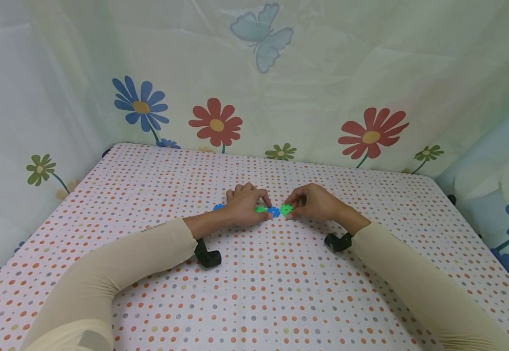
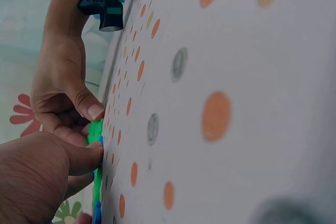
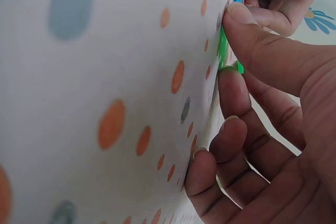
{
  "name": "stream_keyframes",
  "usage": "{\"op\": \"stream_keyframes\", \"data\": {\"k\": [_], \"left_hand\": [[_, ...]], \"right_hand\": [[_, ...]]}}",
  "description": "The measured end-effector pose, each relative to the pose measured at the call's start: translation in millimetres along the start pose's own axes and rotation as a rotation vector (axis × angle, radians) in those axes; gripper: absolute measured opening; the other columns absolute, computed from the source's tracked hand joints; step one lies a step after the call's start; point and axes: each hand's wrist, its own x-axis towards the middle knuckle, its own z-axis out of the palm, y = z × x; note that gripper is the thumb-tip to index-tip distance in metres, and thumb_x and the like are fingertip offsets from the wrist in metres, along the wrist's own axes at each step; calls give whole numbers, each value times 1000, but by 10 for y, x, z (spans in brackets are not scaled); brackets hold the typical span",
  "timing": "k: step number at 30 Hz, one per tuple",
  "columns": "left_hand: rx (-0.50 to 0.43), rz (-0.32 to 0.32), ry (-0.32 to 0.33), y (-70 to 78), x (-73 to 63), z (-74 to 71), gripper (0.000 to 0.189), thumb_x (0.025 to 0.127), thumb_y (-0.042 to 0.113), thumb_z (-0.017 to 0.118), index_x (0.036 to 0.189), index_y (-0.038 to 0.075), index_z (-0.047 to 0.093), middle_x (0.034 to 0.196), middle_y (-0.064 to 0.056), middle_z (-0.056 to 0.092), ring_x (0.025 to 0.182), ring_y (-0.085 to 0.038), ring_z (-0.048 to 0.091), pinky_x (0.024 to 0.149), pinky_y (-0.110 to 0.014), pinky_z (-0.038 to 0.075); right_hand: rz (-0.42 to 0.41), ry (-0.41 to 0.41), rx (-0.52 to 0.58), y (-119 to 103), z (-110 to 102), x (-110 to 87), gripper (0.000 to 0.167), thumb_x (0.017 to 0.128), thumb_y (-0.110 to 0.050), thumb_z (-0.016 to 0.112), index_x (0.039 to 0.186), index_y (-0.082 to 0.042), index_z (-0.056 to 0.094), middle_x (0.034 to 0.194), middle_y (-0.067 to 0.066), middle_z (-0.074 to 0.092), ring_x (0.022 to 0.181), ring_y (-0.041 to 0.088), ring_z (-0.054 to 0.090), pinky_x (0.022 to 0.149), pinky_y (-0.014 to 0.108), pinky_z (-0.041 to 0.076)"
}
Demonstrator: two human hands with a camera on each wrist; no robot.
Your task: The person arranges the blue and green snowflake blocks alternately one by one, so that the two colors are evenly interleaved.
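A row of flat, notched plastic discs lies across the middle of the table in the head view. My left hand (image 1: pixel 246 205) pinches a blue disc (image 1: pixel 273 212) between thumb and finger. Left of it a green disc (image 1: pixel 260 209) shows partly under that hand, and another blue disc (image 1: pixel 218 207) peeks out beyond the wrist. My right hand (image 1: pixel 314 203) grips a green disc (image 1: pixel 286 209) at the row's right end, by its edge. In the right wrist view the thumb and fingers hold this green disc (image 3: pixel 223 48) close to the cloth. The hands hide part of the row.
A dotted cloth (image 1: pixel 254 292) covers the table. Behind it hangs a curtain (image 1: pixel 307 87) printed with flowers and a butterfly. Dark wrist cameras, one on the left wrist (image 1: pixel 208 256) and one on the right (image 1: pixel 337 242), hang just above the cloth.
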Motion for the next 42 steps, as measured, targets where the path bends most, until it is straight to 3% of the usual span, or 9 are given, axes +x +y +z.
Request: {"op": "stream_keyframes", "data": {"k": [15, 42], "left_hand": [[-8, 11, -3, -7, 0, -4, 21, 89, 43, 70, 106, 31, 67, 118, -6, 50, 111, -26, 39, 91, -49, 25], [10, -5, -6, -3, 15, 1, 23, 89, 44, 70, 108, 31, 66, 119, -5, 50, 113, -26, 40, 92, -48, 26]], "right_hand": [[-4, -12, -31, -6, 1, -19, 25, 79, -24, 83, 101, -16, 76, 94, 0, 69, 79, 15, 58, 71, 29, 48], [32, -19, -46, -17, -16, -9, 28, 79, -26, 84, 105, -17, 78, 94, -1, 72, 83, 15, 60, 71, 28, 48]]}}
